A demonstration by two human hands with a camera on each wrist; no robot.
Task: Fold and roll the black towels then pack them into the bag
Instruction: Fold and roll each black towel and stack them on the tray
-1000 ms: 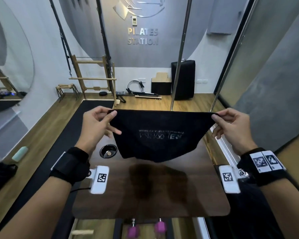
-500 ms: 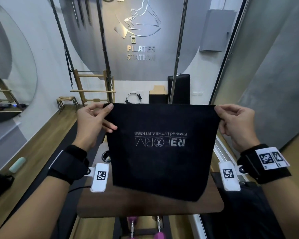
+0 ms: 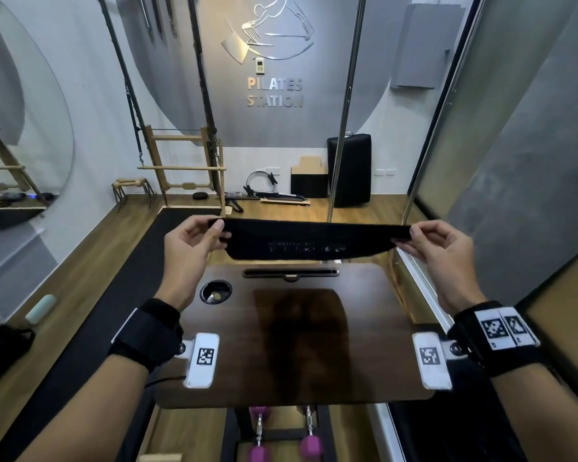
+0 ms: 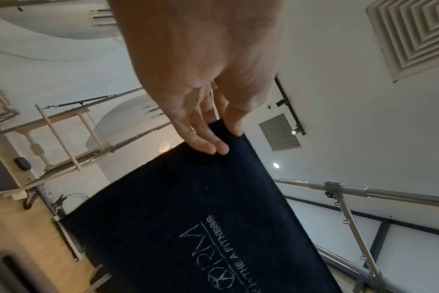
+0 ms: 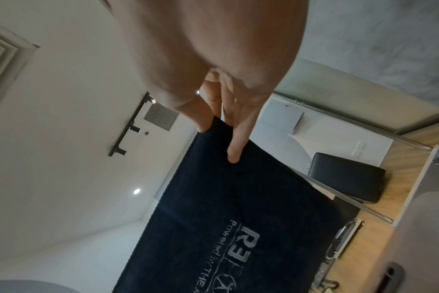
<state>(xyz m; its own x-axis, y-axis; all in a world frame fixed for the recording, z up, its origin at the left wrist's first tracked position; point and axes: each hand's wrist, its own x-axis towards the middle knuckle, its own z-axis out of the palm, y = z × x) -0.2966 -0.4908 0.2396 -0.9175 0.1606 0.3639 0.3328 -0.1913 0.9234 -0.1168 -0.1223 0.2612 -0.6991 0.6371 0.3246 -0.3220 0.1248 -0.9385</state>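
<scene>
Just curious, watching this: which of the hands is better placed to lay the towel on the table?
Neither clearly. Left hand and right hand each pinch a top corner of the black towel, level above the wooden table's far edge; likely both lower together.

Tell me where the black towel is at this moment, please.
In the head view the black towel hangs in the air beyond the far edge of the wooden table, stretched between the left hand and the right hand, each pinching one top corner.

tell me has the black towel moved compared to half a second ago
Yes. The black towel hung down in front of the wooden table, covering its far part; now it is swung up and away, stretched nearly flat beyond the table's far edge, leaving the tabletop uncovered.
</scene>
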